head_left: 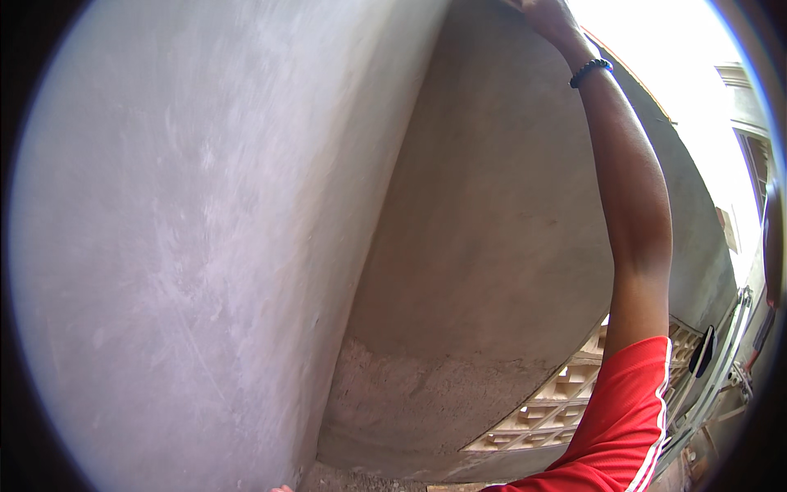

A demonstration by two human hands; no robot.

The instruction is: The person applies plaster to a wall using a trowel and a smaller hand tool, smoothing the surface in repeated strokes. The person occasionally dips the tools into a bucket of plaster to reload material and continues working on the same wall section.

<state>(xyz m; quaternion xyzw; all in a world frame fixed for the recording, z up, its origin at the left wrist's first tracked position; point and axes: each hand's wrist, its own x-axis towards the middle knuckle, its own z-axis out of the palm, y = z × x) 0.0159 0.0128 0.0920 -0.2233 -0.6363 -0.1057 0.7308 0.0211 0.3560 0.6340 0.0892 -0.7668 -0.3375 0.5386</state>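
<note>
My right arm, in a red sleeve with white stripes and a dark bead bracelet (590,72), is raised along the right side. My right hand (549,16) is at the top edge, closed on something thin that I cannot make out, cut off by the frame, near the top of a bare grey plastered wall (484,205). A pale, smoothly coated wall (180,230) fills the left and meets the grey one at a corner. A small bit of my left hand (283,488) shows at the bottom edge, its fingers mostly hidden.
Pale pierced breeze blocks (541,410) sit low in the grey wall. At the far right are long pale poles or pipes (730,344), a dark object (701,348) and parts of a building beyond a bright opening.
</note>
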